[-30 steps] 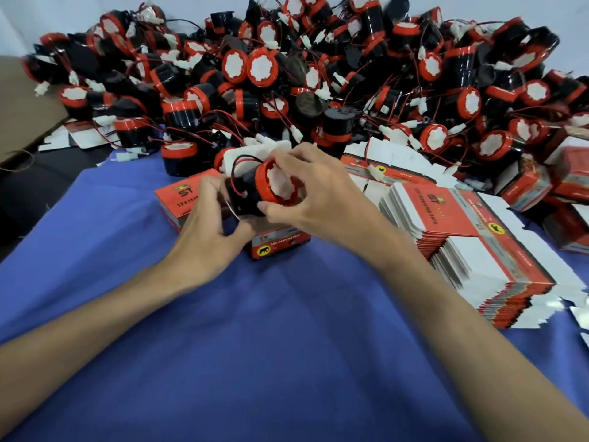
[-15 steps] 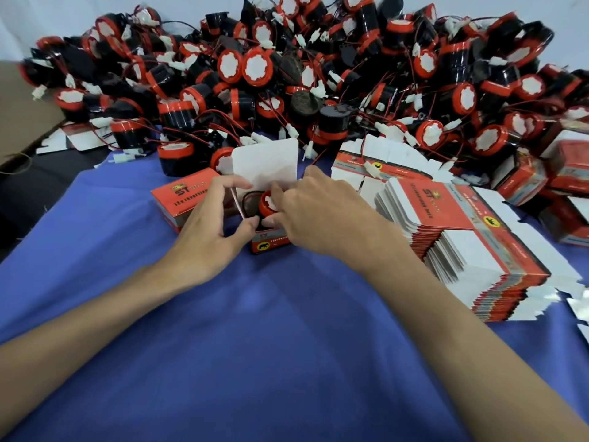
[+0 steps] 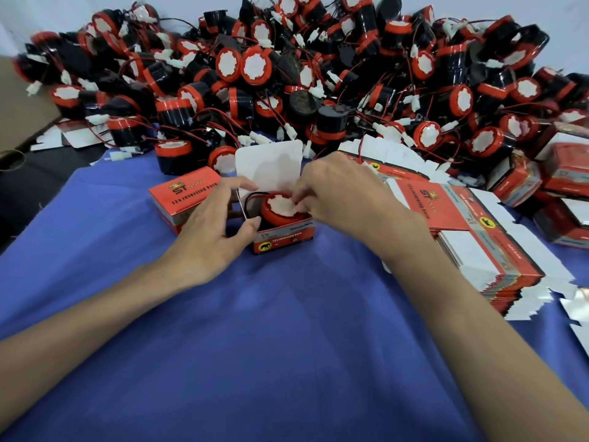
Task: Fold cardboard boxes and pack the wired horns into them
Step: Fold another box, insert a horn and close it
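A: Nearest surface?
B: Blue cloth tabletop, both forearms lying across it.
A: Hands?
B: Left hand curls thumb and fingers round the left side of the small open red cardboard box, whose white lid flap stands upright. Right hand has its fingertips bunched on the round black horn with red cap seated in that box. Pinching or pressing, cannot tell.
A: Beyond?
B: Closed red carton just left, stack of flat red-and-white cartons right. Heap of wired red-and-black horns behind, against a white wall.

Person's visible body: left hand and right hand, slender-fingered, each on a bare forearm.
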`<control>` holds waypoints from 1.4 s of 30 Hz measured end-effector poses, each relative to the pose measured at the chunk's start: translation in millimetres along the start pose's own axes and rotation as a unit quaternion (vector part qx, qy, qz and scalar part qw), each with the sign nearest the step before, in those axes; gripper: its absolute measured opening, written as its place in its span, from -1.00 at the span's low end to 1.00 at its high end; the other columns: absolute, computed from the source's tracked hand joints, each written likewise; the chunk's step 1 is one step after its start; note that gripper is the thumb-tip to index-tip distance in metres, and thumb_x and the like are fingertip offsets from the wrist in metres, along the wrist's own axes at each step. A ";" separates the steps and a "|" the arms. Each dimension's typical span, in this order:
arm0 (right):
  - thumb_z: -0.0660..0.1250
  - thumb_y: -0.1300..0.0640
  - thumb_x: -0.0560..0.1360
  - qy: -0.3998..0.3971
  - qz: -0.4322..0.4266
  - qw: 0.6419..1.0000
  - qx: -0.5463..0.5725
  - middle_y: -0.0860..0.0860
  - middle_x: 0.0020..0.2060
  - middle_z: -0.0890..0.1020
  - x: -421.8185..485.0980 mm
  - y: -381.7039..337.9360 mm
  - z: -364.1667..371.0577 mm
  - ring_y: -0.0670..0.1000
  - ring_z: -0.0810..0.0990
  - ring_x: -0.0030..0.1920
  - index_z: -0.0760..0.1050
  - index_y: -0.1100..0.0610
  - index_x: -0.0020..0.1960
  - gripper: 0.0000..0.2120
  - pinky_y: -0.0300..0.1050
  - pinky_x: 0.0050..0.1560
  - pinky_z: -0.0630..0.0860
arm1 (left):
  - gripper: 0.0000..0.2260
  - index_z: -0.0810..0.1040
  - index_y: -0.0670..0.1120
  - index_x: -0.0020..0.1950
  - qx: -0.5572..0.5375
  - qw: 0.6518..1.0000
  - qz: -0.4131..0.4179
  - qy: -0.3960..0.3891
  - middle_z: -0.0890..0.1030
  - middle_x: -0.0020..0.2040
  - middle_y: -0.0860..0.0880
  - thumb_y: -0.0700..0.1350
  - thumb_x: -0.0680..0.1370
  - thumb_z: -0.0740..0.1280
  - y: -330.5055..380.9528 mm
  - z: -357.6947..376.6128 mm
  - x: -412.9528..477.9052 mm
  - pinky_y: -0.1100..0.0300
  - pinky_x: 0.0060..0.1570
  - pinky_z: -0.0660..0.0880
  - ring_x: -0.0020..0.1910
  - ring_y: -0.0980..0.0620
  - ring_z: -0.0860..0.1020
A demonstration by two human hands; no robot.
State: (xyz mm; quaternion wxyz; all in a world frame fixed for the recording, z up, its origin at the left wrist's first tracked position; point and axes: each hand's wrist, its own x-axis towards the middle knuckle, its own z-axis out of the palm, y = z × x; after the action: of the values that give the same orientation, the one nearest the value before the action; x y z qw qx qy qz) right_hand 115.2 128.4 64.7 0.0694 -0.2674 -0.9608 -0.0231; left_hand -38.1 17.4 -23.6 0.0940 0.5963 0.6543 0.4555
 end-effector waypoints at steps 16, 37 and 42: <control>0.16 0.07 0.63 -0.066 -0.038 0.991 0.107 -0.12 -0.28 0.28 -24.2 23.0 17.5 0.01 0.33 -0.10 0.51 0.08 0.30 -0.70 -0.12 -0.10 0.25 | -0.76 0.53 -0.01 0.13 0.103 0.984 0.140 0.045 0.34 0.31 -0.13 -0.15 0.54 0.15 1.5 2.9 1.8 0.43 0.10 0.34 0.26 0.22 0.31; 0.29 0.11 0.54 0.273 0.016 0.961 0.045 0.06 -0.29 0.56 -44.6 -4.8 54.5 0.07 0.55 -0.27 0.61 0.19 -0.22 -0.77 -0.14 -0.50 0.37 | -0.65 0.29 -0.07 0.31 0.165 0.974 0.137 0.071 0.32 0.41 -0.20 -0.04 0.55 0.15 0.5 2.4 -2.6 0.16 0.04 0.37 0.30 -0.03 0.35; 0.26 0.06 0.57 0.233 0.011 0.972 0.032 0.07 -0.19 0.53 -43.0 -5.3 56.0 0.07 0.54 -0.17 0.59 0.17 -0.21 -0.73 -0.18 -0.49 0.26 | -0.55 0.18 0.03 0.38 0.117 0.987 0.082 0.070 0.29 0.46 -0.17 0.04 0.52 0.18 -2.8 3.1 -3.5 0.13 0.26 0.32 0.40 -0.03 0.31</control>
State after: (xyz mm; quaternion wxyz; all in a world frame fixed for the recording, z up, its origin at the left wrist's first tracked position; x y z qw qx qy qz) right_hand 142.1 106.4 3.0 0.2999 -0.2629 -0.9155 -0.0529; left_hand -37.0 16.2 -28.9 -0.0600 0.6214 0.6572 0.4224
